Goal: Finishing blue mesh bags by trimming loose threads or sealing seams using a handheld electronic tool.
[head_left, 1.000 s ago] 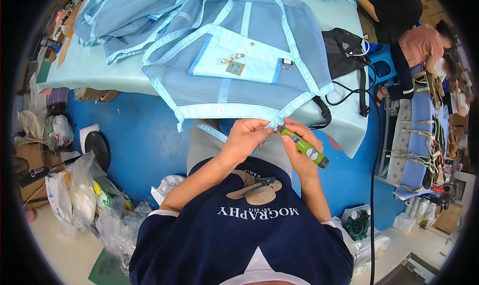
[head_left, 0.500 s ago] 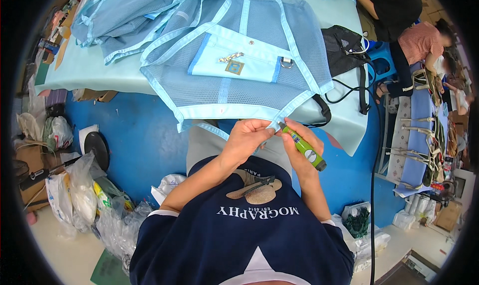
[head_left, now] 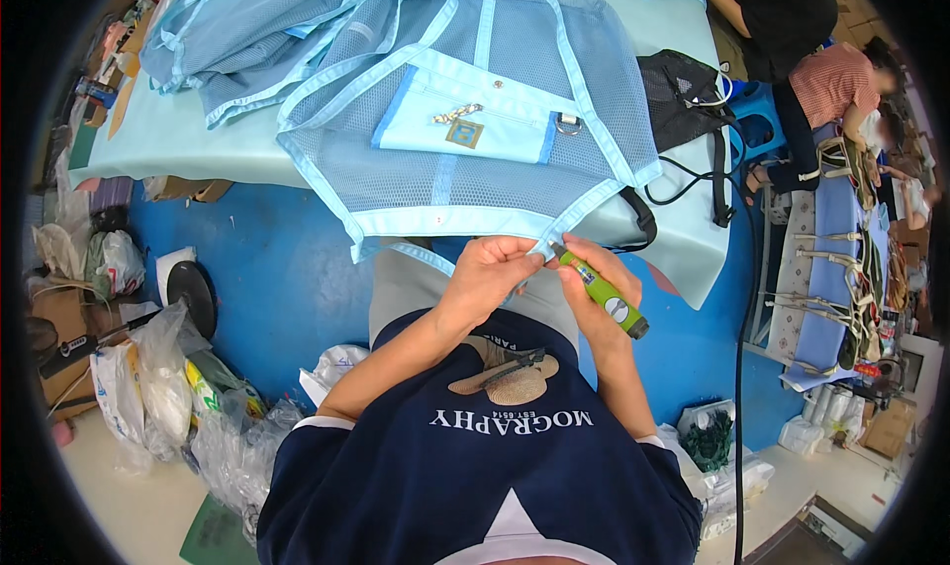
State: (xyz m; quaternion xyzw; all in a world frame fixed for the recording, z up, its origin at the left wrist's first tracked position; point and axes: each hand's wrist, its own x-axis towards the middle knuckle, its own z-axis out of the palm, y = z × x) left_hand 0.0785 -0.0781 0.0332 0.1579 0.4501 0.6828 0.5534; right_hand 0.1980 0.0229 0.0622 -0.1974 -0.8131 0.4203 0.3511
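A light blue mesh tote bag (head_left: 396, 184) with pale blue trim lies on the table, its near edge hanging over toward me. My left hand (head_left: 482, 280) pinches the trim at the bag's near right corner. Wrapped in the fingers of my right hand (head_left: 591, 318) is a green pen-shaped tool (head_left: 606, 296) with a dark end cap. Its narrow tip points up and left, at the pinched trim; whether it touches the cloth is too small to tell. A flat pale blue pocket (head_left: 465, 120) with a square patch and a metal ring sits on the bag.
More blue mesh bags (head_left: 257, 50) are heaped at the table's far left. A black mesh bag (head_left: 683, 95) with straps lies to the right, beside a black cable (head_left: 742, 367). Plastic bags (head_left: 163, 377) crowd the floor at left. Other people (head_left: 836, 85) are at the far right.
Almost nothing differs. The green tool has turned very slightly in my right hand, while my left hand keeps its pinch on the trim.
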